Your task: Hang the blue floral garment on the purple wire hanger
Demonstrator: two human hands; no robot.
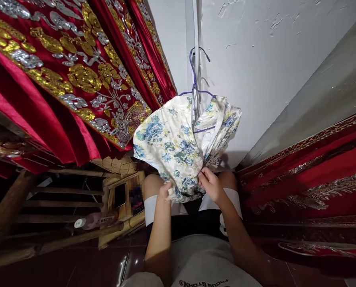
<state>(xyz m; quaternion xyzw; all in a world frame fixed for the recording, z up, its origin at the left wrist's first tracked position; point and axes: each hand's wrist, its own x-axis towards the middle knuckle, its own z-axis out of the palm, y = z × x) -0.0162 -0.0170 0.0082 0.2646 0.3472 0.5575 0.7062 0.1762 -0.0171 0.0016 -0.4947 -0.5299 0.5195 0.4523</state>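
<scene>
A white blouse (172, 137) with blue flowers and green leaves hangs in front of me on a purple wire hanger (193, 71). Its neckline gapes at the front, and its lower hem comes down between my knees. My left hand (165, 191) grips the hem at the lower left, with some fingers hidden behind the cloth. At the front edge, lower right of the middle, my right hand (209, 182) pinches the fabric between thumb and fingers.
Red curtains with gold and silver sequins (85, 77) hang at the left. More red embroidered cloth (309, 187) hangs at the right. A bamboo rack (67, 191) at lower left carries a bottle (94, 221) and a dark phone (120, 195). A white wall (243, 59) stands behind.
</scene>
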